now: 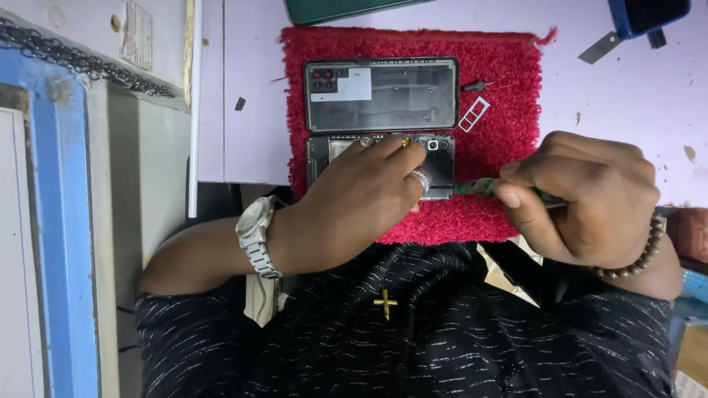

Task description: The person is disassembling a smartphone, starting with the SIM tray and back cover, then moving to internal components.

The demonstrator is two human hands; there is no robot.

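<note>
The opened phone (383,166) lies on a red fuzzy mat (501,81), which likely keeps it from sliding and catches small parts. The left hand (361,195) lies palm-down across the phone body, fingers spread flat and pressing on it rather than closed around anything, apparently to hold it steady; its fingertips (398,141) reach the phone's far edge, near the camera module (433,145). Just beyond those fingertips lies the removed back cover (381,94), inside face up, set apart from the work. A SIM tray (473,114) and a small dark screwdriver bit (473,86) rest on the mat further out, to the right of the fingertips.

The right hand (582,195) is curled closed around a green-handled tool (487,186), thumb pressed along the handle, the tip pointing left toward the phone's near right corner. Whether the tip touches it I cannot tell. The left wrist carries a metal watch (257,236), the right a bead bracelet (641,254).
</note>
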